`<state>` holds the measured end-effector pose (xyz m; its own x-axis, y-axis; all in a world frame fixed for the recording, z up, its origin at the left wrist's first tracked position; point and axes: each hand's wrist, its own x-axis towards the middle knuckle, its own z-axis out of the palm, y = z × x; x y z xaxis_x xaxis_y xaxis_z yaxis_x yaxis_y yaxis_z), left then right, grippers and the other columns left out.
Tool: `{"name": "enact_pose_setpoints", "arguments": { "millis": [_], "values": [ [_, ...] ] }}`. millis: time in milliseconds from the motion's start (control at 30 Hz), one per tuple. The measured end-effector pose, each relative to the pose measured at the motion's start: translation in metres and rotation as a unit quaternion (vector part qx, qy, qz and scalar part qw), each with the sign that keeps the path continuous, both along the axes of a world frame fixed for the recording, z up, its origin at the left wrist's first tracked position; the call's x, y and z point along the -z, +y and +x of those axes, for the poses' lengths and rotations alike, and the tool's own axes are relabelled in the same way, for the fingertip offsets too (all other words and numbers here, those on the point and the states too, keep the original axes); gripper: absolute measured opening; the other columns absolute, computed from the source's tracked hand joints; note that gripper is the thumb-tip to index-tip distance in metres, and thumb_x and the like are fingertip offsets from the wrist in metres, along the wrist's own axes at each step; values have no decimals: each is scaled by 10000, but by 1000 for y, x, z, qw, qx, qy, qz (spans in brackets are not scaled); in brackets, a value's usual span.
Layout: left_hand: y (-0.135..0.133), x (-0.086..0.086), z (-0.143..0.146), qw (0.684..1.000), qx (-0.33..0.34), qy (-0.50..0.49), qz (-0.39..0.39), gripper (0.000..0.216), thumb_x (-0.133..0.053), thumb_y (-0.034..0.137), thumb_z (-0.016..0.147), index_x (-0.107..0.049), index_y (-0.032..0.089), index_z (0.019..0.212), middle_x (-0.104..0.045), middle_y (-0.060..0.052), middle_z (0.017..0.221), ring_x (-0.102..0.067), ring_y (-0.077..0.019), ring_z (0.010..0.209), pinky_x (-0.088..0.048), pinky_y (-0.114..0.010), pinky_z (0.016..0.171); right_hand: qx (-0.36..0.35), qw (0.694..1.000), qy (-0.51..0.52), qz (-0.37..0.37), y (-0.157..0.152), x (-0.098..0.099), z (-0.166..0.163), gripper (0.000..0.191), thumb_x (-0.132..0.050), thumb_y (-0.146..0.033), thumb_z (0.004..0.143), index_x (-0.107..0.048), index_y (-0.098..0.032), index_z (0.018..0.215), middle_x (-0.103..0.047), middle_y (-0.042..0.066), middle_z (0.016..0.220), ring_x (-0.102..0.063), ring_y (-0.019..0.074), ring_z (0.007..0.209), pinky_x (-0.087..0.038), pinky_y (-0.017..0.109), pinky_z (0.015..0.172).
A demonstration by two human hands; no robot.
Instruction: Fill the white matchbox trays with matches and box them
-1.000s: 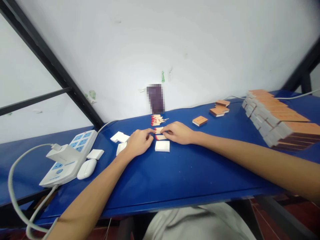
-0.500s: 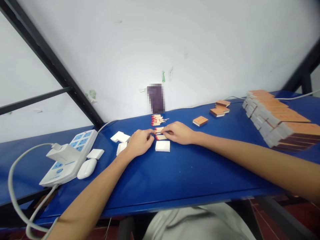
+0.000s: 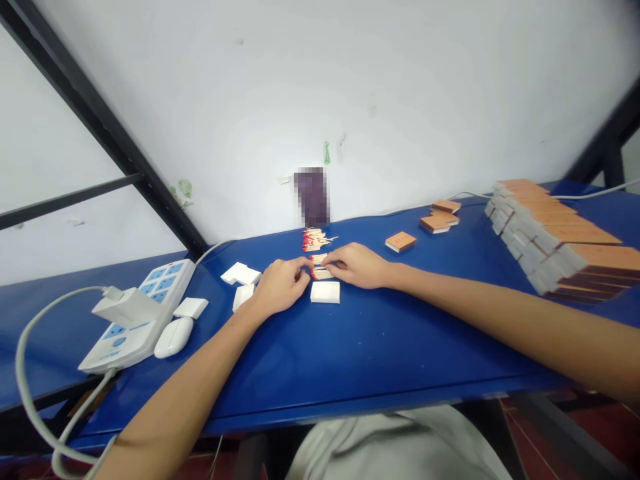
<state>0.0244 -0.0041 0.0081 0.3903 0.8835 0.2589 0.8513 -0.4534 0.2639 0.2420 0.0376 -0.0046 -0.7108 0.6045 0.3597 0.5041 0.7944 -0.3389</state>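
Red-tipped matches (image 3: 320, 257) lie in a small group between my hands, over a second row of matches (image 3: 323, 273) just nearer to me. My left hand (image 3: 283, 283) has its curled fingertips at the red heads. From the other side, my right hand (image 3: 356, 265) pinches at the plain stick ends; its thumb and index finger hide part of them. A looser pile of matches (image 3: 316, 239) lies beyond, toward the wall. Right in front of the rows sits a white matchbox tray (image 3: 325, 292).
More white trays (image 3: 241, 273) lie left of my left hand. A power strip (image 3: 143, 313) with a plugged-in adapter and a white earbud case (image 3: 174, 337) are at the left. Orange matchboxes (image 3: 401, 241) lie at the right, beside a big matchbox stack (image 3: 560, 233). The wall (image 3: 400, 100) rises behind.
Both hands stay almost in place, with only slight finger movement around the matches. The trays, boxes and far match pile have not moved.
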Motion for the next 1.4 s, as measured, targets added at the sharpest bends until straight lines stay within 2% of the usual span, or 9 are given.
{"name": "enact_pose_setpoints", "arguments": {
  "millis": [367,533,767,1100,1300,1400],
  "values": [
    [-2,0,0,997,66,-32,-38,259,-503,173,789,-644,222,1001,-533,74,556,-490,-103,504,-345,-223,558,-5,1000,2,-18,-2,-3,0,265,-498,-262,905,-720,-209,1040,-678,12,752,-505,120,626,-272,249,614],
    [-2,0,-1,997,60,-21,-32,323,-506,188,803,-634,219,1098,-556,62,576,-507,-115,521,-344,-227,553,0,999,15,-48,-2,-5,0,263,-529,-285,890,-737,-191,1021,-613,-10,665,-440,99,571,-257,247,591],
    [3,1,-5,1000,11,17,-2,352,-455,255,884,-659,230,1169,-634,22,644,-557,-142,569,-362,-249,580,12,993,46,-112,1,-7,2,319,-560,-369,864,-755,-204,1055,-469,-45,550,-375,93,532,-248,245,564],
    [1,-2,-2,999,-6,31,-19,353,-474,400,908,-711,230,1107,-641,4,629,-536,-145,547,-306,-252,536,-39,992,19,-119,2,-13,8,424,-569,-544,853,-767,-203,1010,-448,-43,571,-373,87,544,-251,245,552],
    [3,0,-3,999,-6,25,-31,382,-517,470,882,-710,230,1108,-638,7,633,-542,-149,556,-300,-250,529,-33,994,3,-106,9,-4,8,393,-589,-439,859,-726,-221,1155,-532,-24,618,-434,100,568,-270,236,561],
    [3,-1,-3,999,-3,23,-34,380,-524,475,882,-707,233,1111,-636,8,631,-547,-149,564,-305,-247,535,-43,995,21,-91,9,-2,7,380,-549,-459,886,-750,-215,1096,-554,-15,622,-445,103,570,-275,235,561]
  ]
}}
